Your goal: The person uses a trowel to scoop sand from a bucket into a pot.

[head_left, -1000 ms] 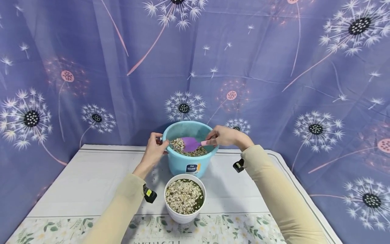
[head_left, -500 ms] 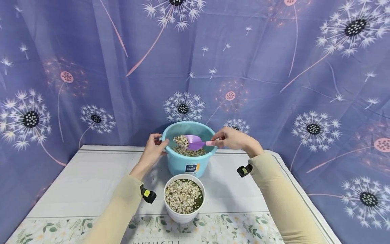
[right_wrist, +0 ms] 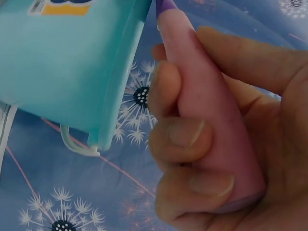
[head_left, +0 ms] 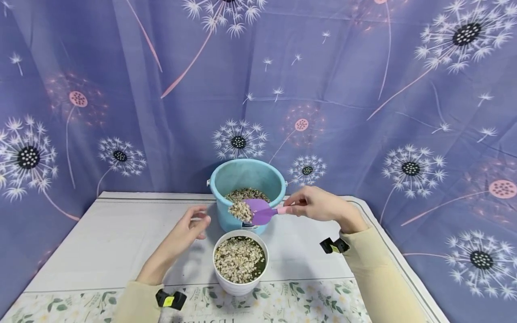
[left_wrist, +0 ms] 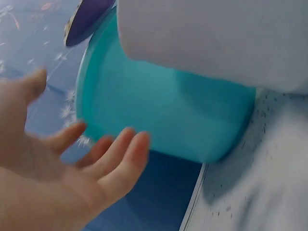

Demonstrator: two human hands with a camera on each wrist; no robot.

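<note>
My right hand (head_left: 319, 204) grips the pink handle (right_wrist: 207, 101) of a small purple trowel (head_left: 261, 211). Its blade carries a heap of pale, coarse grit (head_left: 241, 211) in front of the bucket's near rim, above and behind the white pot. The light-blue bucket (head_left: 226, 211) holds more of the speckled grit (head_left: 247, 194). Nearer me stands the white pot (head_left: 238, 287), with pale grit (head_left: 238, 260) over most of a dark green surface. To the left of both containers my left hand (head_left: 181, 233) is in the air, fingers relaxed and holding nothing; the left wrist view shows its bare palm.
A white table (head_left: 133, 237) with a floral-printed front strip (head_left: 307, 298) bears both containers. Behind it hangs a purple-blue dandelion curtain (head_left: 181, 121). Dark specks lie on the tabletop beside the bucket in the left wrist view. The bucket's white handle (right_wrist: 72, 142) hangs at its side.
The loaded trowel has come up out of the bucket and toward me, past its near rim. My left hand has let go of the bucket's rim and drawn back toward me and left.
</note>
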